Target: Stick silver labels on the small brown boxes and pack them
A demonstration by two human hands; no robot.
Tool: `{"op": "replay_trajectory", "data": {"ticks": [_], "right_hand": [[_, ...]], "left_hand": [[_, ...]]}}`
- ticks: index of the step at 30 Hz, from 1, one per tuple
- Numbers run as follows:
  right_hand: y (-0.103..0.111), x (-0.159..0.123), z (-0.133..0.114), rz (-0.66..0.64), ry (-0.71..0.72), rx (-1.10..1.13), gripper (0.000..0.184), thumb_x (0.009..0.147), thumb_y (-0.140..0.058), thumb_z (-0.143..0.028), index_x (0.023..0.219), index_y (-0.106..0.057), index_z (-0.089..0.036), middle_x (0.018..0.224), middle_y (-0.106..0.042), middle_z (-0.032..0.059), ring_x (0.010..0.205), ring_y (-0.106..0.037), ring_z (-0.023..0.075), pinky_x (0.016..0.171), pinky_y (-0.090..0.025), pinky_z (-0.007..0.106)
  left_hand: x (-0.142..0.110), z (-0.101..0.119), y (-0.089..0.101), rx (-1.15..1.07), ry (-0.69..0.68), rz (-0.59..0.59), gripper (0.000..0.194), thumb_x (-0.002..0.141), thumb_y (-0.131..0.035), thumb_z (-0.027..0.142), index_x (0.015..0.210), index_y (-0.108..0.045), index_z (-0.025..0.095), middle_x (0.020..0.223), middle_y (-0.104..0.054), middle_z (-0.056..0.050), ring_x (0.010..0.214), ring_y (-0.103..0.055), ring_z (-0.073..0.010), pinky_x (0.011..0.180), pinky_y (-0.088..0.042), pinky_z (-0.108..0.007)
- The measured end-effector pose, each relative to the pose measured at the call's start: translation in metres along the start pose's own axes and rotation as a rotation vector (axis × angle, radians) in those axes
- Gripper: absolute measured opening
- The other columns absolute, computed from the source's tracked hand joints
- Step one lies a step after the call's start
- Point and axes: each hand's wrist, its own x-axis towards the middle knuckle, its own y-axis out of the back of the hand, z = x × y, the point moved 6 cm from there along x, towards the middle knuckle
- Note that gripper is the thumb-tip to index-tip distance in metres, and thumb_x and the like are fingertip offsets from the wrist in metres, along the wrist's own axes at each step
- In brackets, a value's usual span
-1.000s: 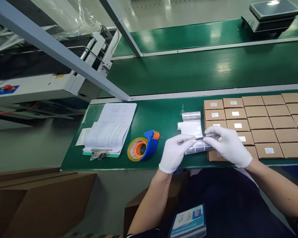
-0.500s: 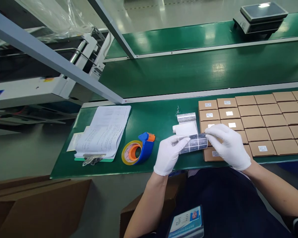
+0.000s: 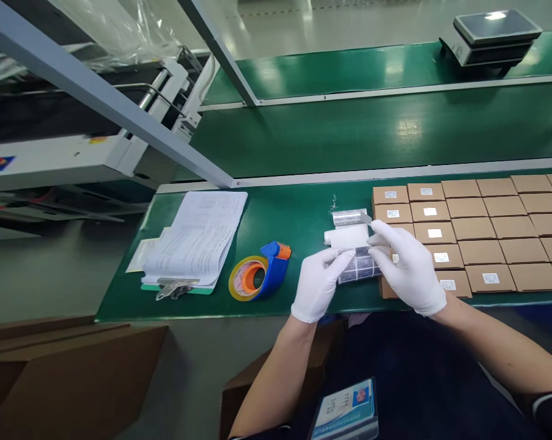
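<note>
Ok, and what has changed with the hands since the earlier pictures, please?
The right hand has lifted off the label strip and moved up toward the label roll, fingers spread. The left hand still holds the strip's left end. The tape dispenser and boxes stayed in place.

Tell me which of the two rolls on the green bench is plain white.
The lower one: the plain white paper roll, just above the left hand. The silvery printed roll lies behind it.

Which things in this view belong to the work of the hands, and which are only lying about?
In use: left hand, right hand, strip of printed labels, label roll.
Lying about: tape dispenser, clipboard with papers, cardboard boxes, weighing scale.
</note>
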Motion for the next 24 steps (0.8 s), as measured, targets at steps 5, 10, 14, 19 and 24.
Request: {"op": "replay_trajectory", "data": {"ticks": [5,10,14,19,24], "right_hand": [[-0.001,-0.002,-0.015,0.133,0.252,-0.167,0.056,0.091,-0.065,-0.005,0.142,-0.060,-0.029,0.093,-0.074,0.0053,0.087,-0.071,0.0234,0.079,-0.058,0.039],[0.005,-0.001,-0.025,0.247,0.321,-0.120,0.062,0.087,-0.070,-0.003,0.141,-0.062,-0.033,0.099,-0.076,0.0052,0.091,-0.073,0.0233,0.086,-0.060,0.042],[-0.007,0.006,-0.023,0.125,0.126,0.035,0.070,0.097,-0.063,-0.010,0.159,-0.040,-0.034,0.118,-0.078,0.0073,0.105,-0.075,0.0236,0.092,-0.063,0.043],[-0.022,0.008,-0.021,0.016,0.057,0.094,0.071,0.102,-0.053,-0.012,0.165,-0.031,-0.036,0.131,-0.075,0.0043,0.113,-0.075,0.0208,0.098,-0.063,0.037],[-0.028,0.005,-0.022,0.003,0.241,0.164,0.075,0.099,-0.051,-0.005,0.166,-0.030,-0.032,0.139,-0.071,0.0081,0.123,-0.070,0.0242,0.107,-0.059,0.043]], "left_hand": [[-0.001,-0.003,0.007,0.049,0.006,0.008,0.036,0.089,-0.072,0.048,0.082,-0.080,0.013,0.084,-0.074,-0.005,0.083,-0.063,-0.0219,0.073,-0.050,-0.028],[-0.002,0.003,0.010,0.067,-0.055,0.014,0.038,0.092,-0.068,0.048,0.085,-0.080,0.012,0.086,-0.075,-0.005,0.084,-0.064,-0.0228,0.075,-0.050,-0.029],[-0.006,0.008,0.008,0.110,-0.090,0.005,0.034,0.093,-0.066,0.045,0.093,-0.082,0.014,0.096,-0.078,-0.005,0.092,-0.066,-0.0242,0.081,-0.051,-0.029],[-0.010,0.007,0.005,0.075,-0.067,-0.068,0.031,0.092,-0.069,0.043,0.102,-0.082,0.016,0.105,-0.079,-0.006,0.102,-0.069,-0.0266,0.089,-0.054,-0.031],[-0.009,0.000,-0.001,-0.044,0.058,-0.142,0.038,0.082,-0.082,0.041,0.109,-0.080,0.014,0.104,-0.080,-0.009,0.102,-0.072,-0.0298,0.090,-0.058,-0.036]]}}
